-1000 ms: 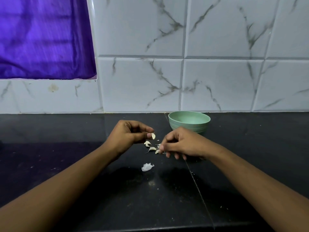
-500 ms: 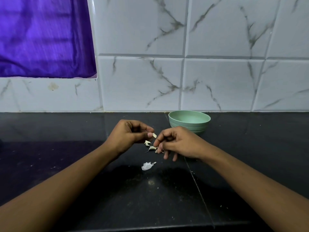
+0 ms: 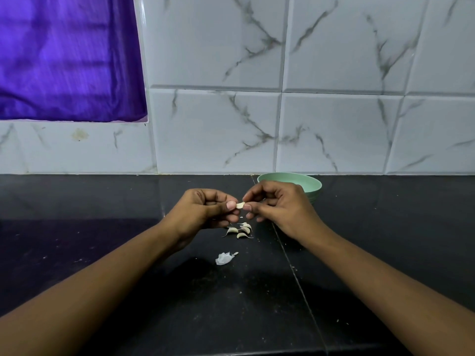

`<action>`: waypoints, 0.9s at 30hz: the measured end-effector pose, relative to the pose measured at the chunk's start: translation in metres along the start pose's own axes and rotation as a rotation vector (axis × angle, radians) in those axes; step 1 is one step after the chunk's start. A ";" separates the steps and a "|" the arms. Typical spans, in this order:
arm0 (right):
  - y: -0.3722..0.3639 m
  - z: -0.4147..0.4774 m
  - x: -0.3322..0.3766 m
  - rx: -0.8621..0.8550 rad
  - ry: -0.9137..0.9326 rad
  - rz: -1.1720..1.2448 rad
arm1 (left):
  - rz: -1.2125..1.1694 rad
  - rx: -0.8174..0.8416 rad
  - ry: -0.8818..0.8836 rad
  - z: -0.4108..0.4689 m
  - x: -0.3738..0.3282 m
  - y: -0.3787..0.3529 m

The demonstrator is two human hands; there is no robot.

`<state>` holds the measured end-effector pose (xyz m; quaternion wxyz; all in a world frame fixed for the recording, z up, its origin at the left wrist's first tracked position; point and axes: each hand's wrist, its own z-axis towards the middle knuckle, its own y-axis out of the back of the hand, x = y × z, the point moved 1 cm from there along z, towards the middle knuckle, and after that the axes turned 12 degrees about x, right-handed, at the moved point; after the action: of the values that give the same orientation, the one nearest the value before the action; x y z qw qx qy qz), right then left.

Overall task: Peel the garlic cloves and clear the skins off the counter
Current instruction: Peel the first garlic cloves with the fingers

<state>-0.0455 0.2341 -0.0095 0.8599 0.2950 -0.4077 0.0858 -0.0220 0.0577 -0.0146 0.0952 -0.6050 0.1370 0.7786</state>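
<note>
On my feed, at far left, a purple cloth fills a recess in the white marbled tile wall; below it runs the black counter, specked with small pale flecks. The left forearm comes in from the lower left; the left hand is held over the counter with its fingers curled, thumb and forefinger pinching one end of a small garlic clove. Nearer to me than that hand, a crumpled white skin lies alone on the counter, apart from everything else. Directly below the pinched clove, a little cluster of loose cloves sits on the counter, curved pieces lying close together with thin tails of skin trailing off them; I make out three or four and cannot count them more surely. Whether the pinched clove is bare or still in its skin I cannot tell. The right hand meets the left at the middle; its thumb and forefinger nip the clove's other end, the remaining fingers curled beneath. Behind that hand a pale green bowl stands close to the wall, partly hidden by the knuckles; what it holds I cannot see. A seam in the counter runs from under the right wrist towards me.
</note>
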 end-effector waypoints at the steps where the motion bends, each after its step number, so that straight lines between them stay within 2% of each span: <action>1: 0.000 0.000 0.000 0.011 -0.012 0.035 | -0.012 0.007 0.005 0.000 0.000 0.000; 7: 0.003 0.001 -0.002 0.167 -0.091 0.150 | -0.035 0.051 0.036 -0.002 -0.002 -0.003; 11: 0.005 0.001 -0.003 0.151 -0.078 0.165 | -0.058 0.053 0.039 -0.002 -0.004 -0.004; 27: 0.002 -0.002 -0.005 0.228 -0.013 -0.110 | -0.108 -0.014 -0.043 -0.002 -0.002 -0.006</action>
<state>-0.0478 0.2377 -0.0131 0.8216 0.4132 -0.3840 0.0823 -0.0180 0.0628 -0.0140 0.1357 -0.5955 0.0964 0.7859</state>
